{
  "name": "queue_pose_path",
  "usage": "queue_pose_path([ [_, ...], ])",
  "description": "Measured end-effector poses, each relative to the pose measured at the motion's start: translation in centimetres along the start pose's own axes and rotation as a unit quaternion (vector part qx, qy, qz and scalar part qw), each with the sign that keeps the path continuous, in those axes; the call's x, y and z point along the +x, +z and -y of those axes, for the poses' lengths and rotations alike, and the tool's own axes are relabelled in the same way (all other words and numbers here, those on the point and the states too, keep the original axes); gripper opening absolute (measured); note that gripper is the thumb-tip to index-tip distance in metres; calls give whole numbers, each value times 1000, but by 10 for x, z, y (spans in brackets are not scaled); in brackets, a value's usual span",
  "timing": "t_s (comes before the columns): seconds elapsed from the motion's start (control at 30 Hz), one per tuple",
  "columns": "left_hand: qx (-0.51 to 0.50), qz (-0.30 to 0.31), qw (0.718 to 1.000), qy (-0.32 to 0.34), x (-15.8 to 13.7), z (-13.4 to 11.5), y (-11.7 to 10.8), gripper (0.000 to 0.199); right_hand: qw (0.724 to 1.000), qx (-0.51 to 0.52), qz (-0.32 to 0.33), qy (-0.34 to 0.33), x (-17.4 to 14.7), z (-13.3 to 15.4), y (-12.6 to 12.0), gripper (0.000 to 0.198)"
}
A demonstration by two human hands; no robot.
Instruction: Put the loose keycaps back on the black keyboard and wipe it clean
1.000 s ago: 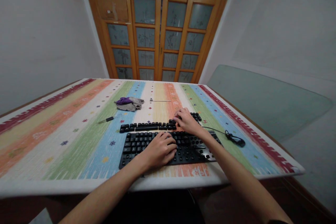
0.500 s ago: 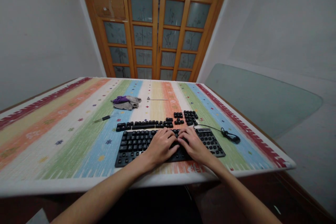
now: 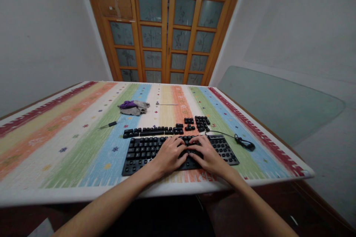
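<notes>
A black keyboard (image 3: 139, 155) lies near the table's front edge. Some of its keys have caps, while the right block and the lower left row show bare key seats. Resting over its middle, my left hand (image 3: 171, 154) has its fingers stretched forward and its thumb apart. From the right, my right hand (image 3: 207, 155) brings its thumb and forefinger close together by the left fingertips; anything small between them is hidden. Behind the keyboard lie a long row of loose black keycaps (image 3: 152, 131) and more keycaps (image 3: 202, 123) in groups to the right.
A grey and purple cloth (image 3: 135, 108) lies farther back. Left of the keycaps is a wire keycap puller (image 3: 112, 123) with a black handle. A thin rod (image 3: 168, 104) lies beyond, and a coiled cable (image 3: 244, 143) sits at the right. The striped tablecloth (image 3: 69, 144) covers the table.
My right hand has shifted slightly, its thumb and forefinger now a little farther apart and stretched toward the left fingertips. My left hand stays nearly in place. The keyboard and loose keycaps look unmoved.
</notes>
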State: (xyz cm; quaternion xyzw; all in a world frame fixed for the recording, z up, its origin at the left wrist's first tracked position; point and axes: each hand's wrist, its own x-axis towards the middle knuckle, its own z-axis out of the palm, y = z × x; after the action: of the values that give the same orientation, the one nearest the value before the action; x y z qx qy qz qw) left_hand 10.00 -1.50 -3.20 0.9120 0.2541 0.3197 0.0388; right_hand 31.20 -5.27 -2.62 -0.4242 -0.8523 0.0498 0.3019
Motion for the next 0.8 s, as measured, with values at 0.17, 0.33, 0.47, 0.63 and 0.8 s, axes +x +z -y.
queue_pose_path([
  [0.17,2,2,1000,-5,0,-1,-1,8,1000,-17,-11,-18,-1,3,1,26],
  [0.33,2,2,1000,0,0,0,-1,7,999,-32,-19,-38,-1,4,1,27],
  [0.47,0,0,1000,7,-1,2,1,6,998,-45,-22,-43,-1,5,1,25],
  [0.63,4,-1,1000,-1,-2,3,3,6,999,-40,-29,-19,-2,5,1,19],
  [0.8,-1,-4,1000,0,-1,2,3,8,999,-31,-21,-26,-2,5,0,19],
])
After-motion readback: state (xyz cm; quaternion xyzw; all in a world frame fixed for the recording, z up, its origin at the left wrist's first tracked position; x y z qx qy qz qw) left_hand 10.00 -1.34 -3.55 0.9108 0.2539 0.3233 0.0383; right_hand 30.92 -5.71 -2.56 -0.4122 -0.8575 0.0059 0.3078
